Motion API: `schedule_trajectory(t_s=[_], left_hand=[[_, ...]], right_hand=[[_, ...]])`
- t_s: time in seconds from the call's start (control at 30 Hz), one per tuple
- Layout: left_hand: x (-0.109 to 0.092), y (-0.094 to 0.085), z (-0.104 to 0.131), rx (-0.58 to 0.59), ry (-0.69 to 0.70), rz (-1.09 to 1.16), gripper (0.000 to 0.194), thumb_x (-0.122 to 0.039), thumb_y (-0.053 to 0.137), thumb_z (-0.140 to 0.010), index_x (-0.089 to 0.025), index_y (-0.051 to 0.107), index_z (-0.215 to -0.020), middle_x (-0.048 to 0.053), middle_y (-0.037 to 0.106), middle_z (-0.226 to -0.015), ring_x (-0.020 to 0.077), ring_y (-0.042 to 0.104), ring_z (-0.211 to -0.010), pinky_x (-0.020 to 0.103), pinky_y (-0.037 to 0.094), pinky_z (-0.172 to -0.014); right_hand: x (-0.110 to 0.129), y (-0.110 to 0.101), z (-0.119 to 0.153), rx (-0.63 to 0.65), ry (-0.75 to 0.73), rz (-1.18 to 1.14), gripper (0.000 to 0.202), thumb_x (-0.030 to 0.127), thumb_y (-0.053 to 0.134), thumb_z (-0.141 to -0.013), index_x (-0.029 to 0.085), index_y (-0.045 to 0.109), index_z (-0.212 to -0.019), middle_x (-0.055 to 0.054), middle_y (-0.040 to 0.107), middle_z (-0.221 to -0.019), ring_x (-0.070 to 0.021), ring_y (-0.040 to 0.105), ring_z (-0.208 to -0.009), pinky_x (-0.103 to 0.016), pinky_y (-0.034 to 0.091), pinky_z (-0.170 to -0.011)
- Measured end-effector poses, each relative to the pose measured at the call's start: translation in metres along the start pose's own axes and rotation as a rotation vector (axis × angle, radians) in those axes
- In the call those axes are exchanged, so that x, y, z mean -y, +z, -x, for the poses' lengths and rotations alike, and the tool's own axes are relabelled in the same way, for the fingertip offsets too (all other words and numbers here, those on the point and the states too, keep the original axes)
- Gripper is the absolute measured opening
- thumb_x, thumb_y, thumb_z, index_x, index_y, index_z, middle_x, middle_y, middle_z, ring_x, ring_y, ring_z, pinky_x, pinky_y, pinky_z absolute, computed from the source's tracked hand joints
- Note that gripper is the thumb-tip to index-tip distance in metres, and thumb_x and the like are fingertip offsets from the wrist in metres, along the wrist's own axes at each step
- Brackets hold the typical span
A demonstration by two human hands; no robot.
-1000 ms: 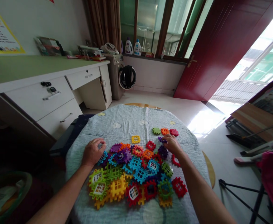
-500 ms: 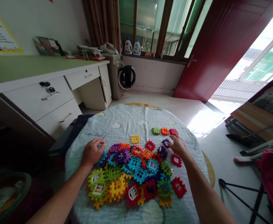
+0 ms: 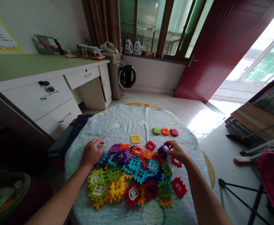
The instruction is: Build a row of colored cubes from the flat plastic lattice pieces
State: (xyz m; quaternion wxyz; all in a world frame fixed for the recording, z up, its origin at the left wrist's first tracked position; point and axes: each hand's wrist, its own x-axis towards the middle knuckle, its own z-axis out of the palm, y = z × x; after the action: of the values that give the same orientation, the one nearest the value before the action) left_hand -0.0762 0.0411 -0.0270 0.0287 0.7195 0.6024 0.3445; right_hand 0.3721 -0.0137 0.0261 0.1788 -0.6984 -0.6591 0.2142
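Observation:
My right hand (image 3: 177,151) pinches a dark purple interlocking block (image 3: 167,147) with thumb and fingertips, at the right back edge of a heap of coloured blocks. Much of that block is hidden by the fingers or merges with the purple block (image 3: 162,152) beside it. My left hand (image 3: 93,152) rests on the cloth at the heap's left side, fingers curled toward the thumb, with nothing visible in them. Close to it lies a blue block (image 3: 102,158). Green, yellow, red and orange square blocks with notched edges and window-like openings fill the heap.
A green block (image 3: 156,131), an orange block (image 3: 165,131) and a pink-red block (image 3: 174,132) form a row behind my right hand. One yellow block (image 3: 135,139) lies behind the heap. A pale blue cloth (image 3: 118,120) covers the round table. To the right stands a black stand (image 3: 239,192).
My right hand has moved left and slightly nearer from the pink-red block, and its fingers have closed on a purple block. My left hand stays almost where it was.

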Motion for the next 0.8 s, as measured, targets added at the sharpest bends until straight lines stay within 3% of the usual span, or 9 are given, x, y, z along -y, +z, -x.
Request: schedule_trajectory(t_s=[0.1, 0.3, 0.57, 0.8], left_hand=[[-0.001, 0.0, 0.0, 0.003, -0.002, 0.003, 0.024, -0.036, 0.048, -0.079, -0.02, 0.064, -0.075, 0.011, 0.072, -0.099, 0.0275, 0.066, -0.1, 0.04, 0.049, -0.097], [-0.003, -0.002, 0.0, 0.007, -0.005, 0.002, 0.023, -0.036, 0.047, -0.08, -0.02, 0.063, -0.076, 0.012, 0.072, -0.099, 0.028, 0.066, -0.1, 0.041, 0.049, -0.097], [0.001, 0.001, 0.001, 0.0, 0.007, 0.006, 0.023, -0.035, 0.047, -0.081, -0.019, 0.064, -0.077, 0.012, 0.072, -0.1, 0.028, 0.065, -0.101, 0.042, 0.048, -0.098], [-0.001, -0.001, 0.001, 0.0, -0.006, 0.008, 0.022, -0.034, 0.049, -0.081, -0.02, 0.064, -0.077, 0.011, 0.072, -0.099, 0.0273, 0.066, -0.1, 0.041, 0.049, -0.097]], right_hand=[[0.004, 0.005, 0.009, 0.061, -0.007, 0.011, 0.038, 0.033, 0.064, -0.069, 0.019, 0.07, -0.104, -0.008, 0.064, -0.101, -0.02, 0.058, -0.086, -0.033, 0.045, -0.08], [0.01, 0.011, 0.007, 0.048, -0.048, 0.115, 0.037, 0.033, 0.065, -0.068, 0.019, 0.07, -0.102, -0.009, 0.064, -0.101, -0.0229, 0.057, -0.095, -0.033, 0.043, -0.083], [0.013, 0.016, 0.005, 0.04, -0.032, 0.15, 0.039, 0.028, 0.066, -0.064, 0.017, 0.068, -0.102, -0.009, 0.064, -0.097, -0.0219, 0.056, -0.091, -0.032, 0.042, -0.082], [0.029, 0.006, -0.026, -0.044, -0.125, 0.132, 0.044, 0.027, 0.064, -0.064, 0.017, 0.063, -0.108, -0.008, 0.059, -0.103, -0.0222, 0.052, -0.095, -0.033, 0.039, -0.085]])
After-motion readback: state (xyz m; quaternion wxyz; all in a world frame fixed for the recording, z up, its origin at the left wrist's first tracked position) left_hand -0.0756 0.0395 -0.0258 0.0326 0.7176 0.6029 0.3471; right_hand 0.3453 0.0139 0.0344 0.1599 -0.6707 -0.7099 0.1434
